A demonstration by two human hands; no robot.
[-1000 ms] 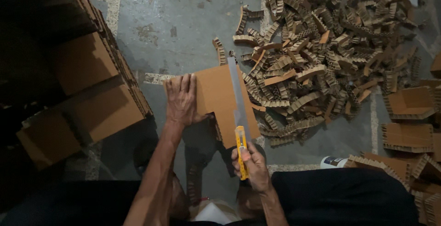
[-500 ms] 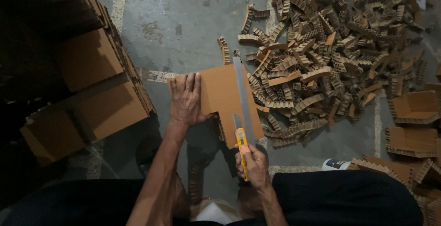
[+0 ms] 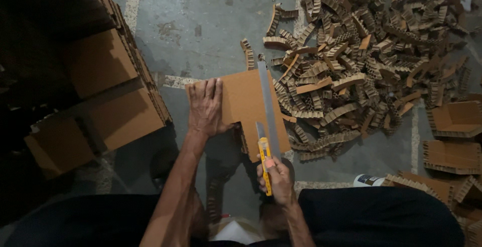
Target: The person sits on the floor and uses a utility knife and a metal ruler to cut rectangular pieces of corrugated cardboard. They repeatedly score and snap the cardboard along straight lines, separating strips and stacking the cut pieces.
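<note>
A flat honeycomb cardboard panel [image 3: 240, 101] lies on the grey concrete floor [image 3: 201, 21], near the middle of the scene. The left hand [image 3: 206, 107] rests palm down on its left part, fingers spread and pointing away from the person, pressing the panel flat. A long metal ruler [image 3: 267, 104] lies across the panel's right part, running from near to far. The right hand [image 3: 276, 179] is closed around the handle of a yellow utility knife [image 3: 264, 160], whose blade meets the panel's near edge just left of the ruler.

To the right of the panel, a large heap of cut honeycomb cardboard strips [image 3: 361, 61] spreads over the floor, touching the panel's right edge. On the left stand stacks of uncut cardboard panels [image 3: 108, 91]. More cardboard pieces [image 3: 454, 136] lie at the far right, and a small white container [image 3: 368, 180] sits near the person's right leg.
</note>
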